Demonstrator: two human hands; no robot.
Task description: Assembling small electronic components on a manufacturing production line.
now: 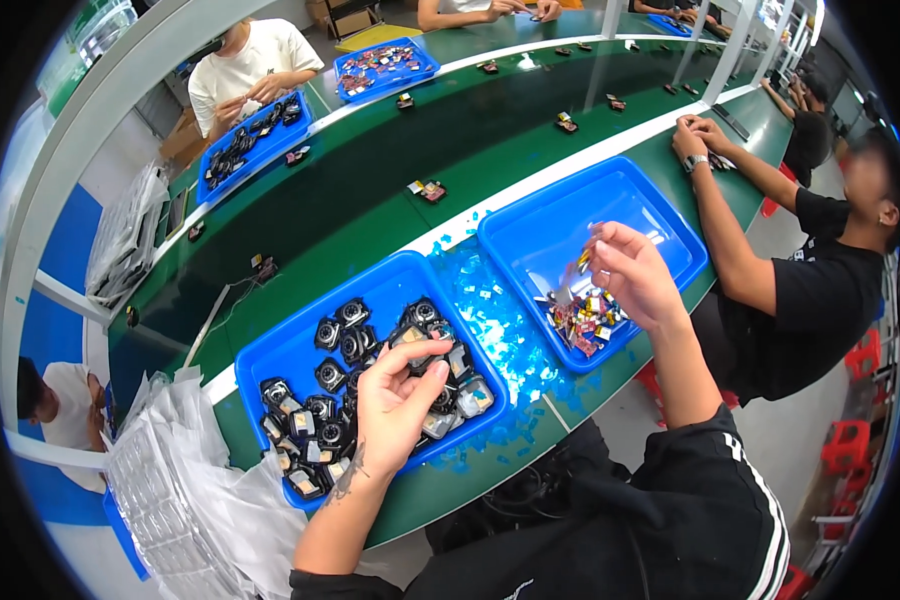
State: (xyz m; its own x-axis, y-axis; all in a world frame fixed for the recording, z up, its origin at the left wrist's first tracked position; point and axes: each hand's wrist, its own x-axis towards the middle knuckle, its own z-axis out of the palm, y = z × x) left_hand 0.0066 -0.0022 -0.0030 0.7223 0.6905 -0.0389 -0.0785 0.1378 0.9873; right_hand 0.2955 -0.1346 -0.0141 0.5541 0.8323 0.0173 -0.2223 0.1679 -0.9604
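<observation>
My left hand [395, 400] is over the left blue tray [255, 362], its fingers curled and thumb near the index fingertip. Whether anything small sits in that pinch I cannot make out. Beneath it lie several black watch-like housings [330, 375], some with pale rectangular pieces on them. Above the right blue tray [545, 225], my right hand [638, 275] pinches a small electronic part [583, 262] with a yellow piece, partly hidden by the fingers. Below that hand, a heap of small red, yellow and white electronic parts [585, 322] fills the tray's near corner.
Small blue film pieces [500, 330] litter the green bench between the trays. Clear plastic trays and bags [190, 470] stand at the left. A dark green conveyor [370, 165] carries scattered parts. A co-worker in black [810, 270] sits at the right; another in white [260, 70] works across.
</observation>
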